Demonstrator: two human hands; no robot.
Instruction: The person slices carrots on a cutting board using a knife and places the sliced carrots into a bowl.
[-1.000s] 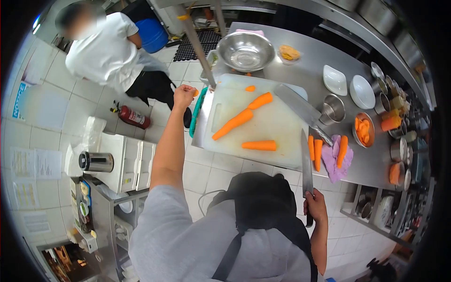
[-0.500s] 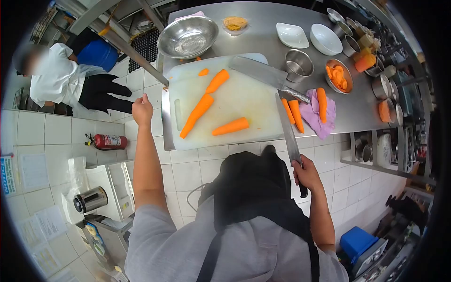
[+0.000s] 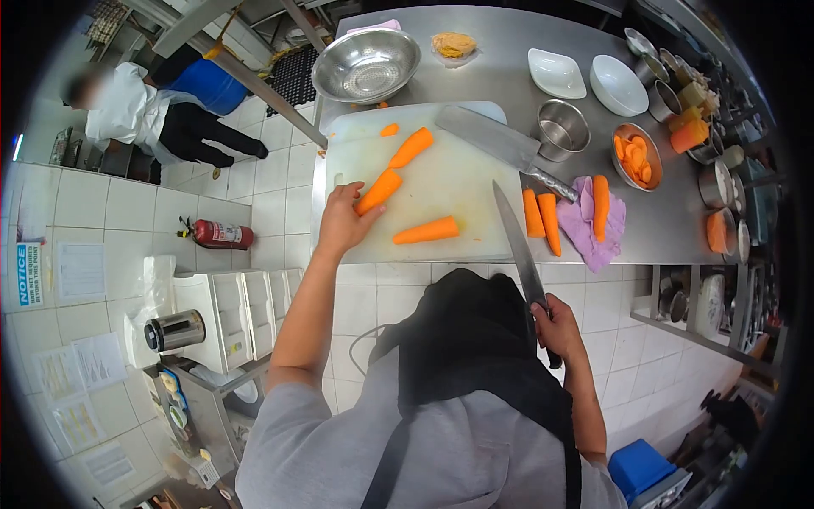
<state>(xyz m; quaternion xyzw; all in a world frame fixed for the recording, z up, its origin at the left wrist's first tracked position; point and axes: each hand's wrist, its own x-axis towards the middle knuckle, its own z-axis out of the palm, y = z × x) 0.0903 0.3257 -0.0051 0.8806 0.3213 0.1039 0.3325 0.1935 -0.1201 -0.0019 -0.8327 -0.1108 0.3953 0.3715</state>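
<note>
On the white cutting board (image 3: 458,195), my left hand (image 3: 342,222) lies over the lower end of a peeled carrot (image 3: 379,192), fingers and thumb on either side of it. The hand hides that end. My right hand (image 3: 558,327) grips the dark handle of a long knife (image 3: 519,246), its blade angled up beside the board's right edge. Another carrot piece (image 3: 413,147) touches the held one at its top. A thick carrot piece (image 3: 426,230) lies apart near the front. A cleaver (image 3: 487,136) rests across the board's upper right corner.
Right of the board are two carrots (image 3: 543,220) and a purple cloth (image 3: 585,233) with a carrot on it. A bowl of carrot slices (image 3: 636,157), a steel cup (image 3: 563,130) and a colander (image 3: 366,66) stand farther back. A person (image 3: 144,114) stands far left.
My left hand has come from beyond the board's left side onto the carrot. The knife stays in my right hand. The whole view has shifted slightly.
</note>
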